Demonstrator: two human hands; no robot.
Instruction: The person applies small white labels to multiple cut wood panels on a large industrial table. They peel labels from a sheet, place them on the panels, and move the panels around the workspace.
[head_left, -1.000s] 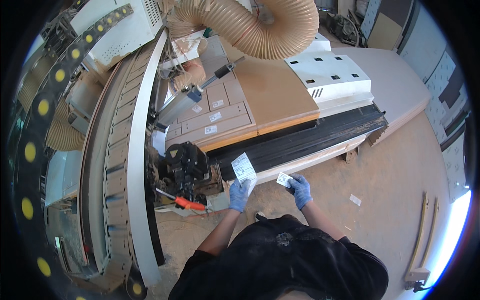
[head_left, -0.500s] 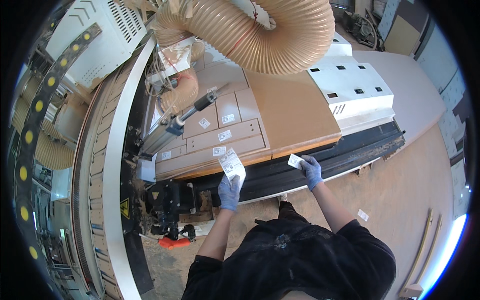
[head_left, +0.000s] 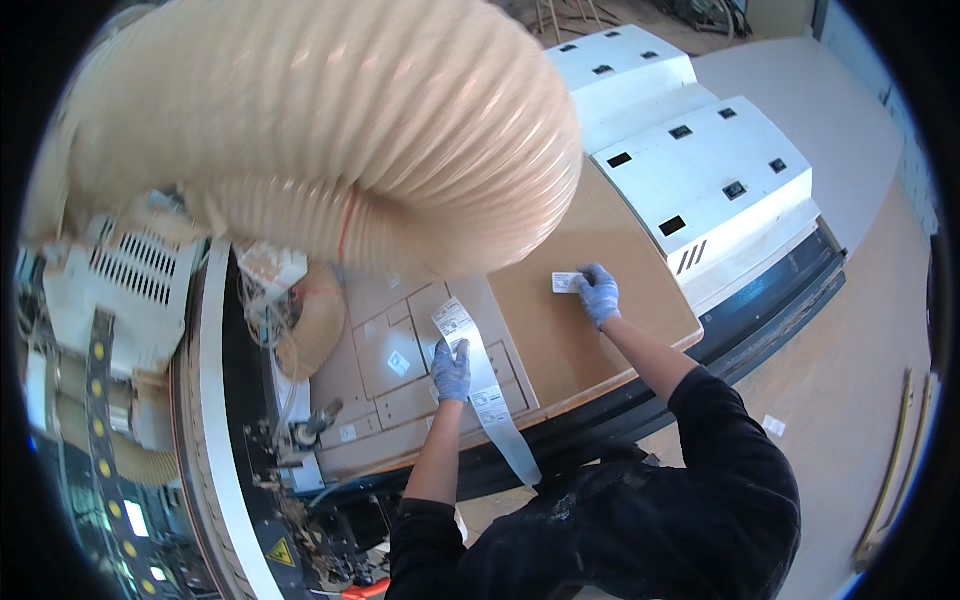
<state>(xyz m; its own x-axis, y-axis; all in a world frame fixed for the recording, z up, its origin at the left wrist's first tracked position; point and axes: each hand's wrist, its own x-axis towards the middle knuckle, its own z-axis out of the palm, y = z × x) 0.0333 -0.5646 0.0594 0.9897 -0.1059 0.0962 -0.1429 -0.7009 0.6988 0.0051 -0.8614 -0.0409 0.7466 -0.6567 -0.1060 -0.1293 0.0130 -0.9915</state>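
Note:
My left hand (head_left: pixel 452 376), in a bluish glove, is closed on a long strip of white printed labels (head_left: pixel 490 405). The strip stands up past my fingers and trails down toward my body. Between the fingertips of my gloved right hand (head_left: pixel 600 296) is a single white label (head_left: pixel 565 283), held over the bare brown board (head_left: pixel 560 345). Under and beside my left hand lie cut panels (head_left: pixel 370 340), laid edge to edge. Some of them bear a stuck-on label (head_left: pixel 398 362); part of the panels is hidden by the hose.
A thick ribbed hose (head_left: pixel 400 110) looms over the far left of the work. White machine housing (head_left: pixel 715 165) stands at the right, above a dark rail (head_left: pixel 770 300). Machine parts (head_left: pixel 310 440) crowd the left side. A loose label (head_left: pixel 773 426) lies on the floor.
I have leaned in over the boards, and the hose now fills more of the view. Both hands have moved forward over the boards. The label strip now hangs unfolded from my left hand.

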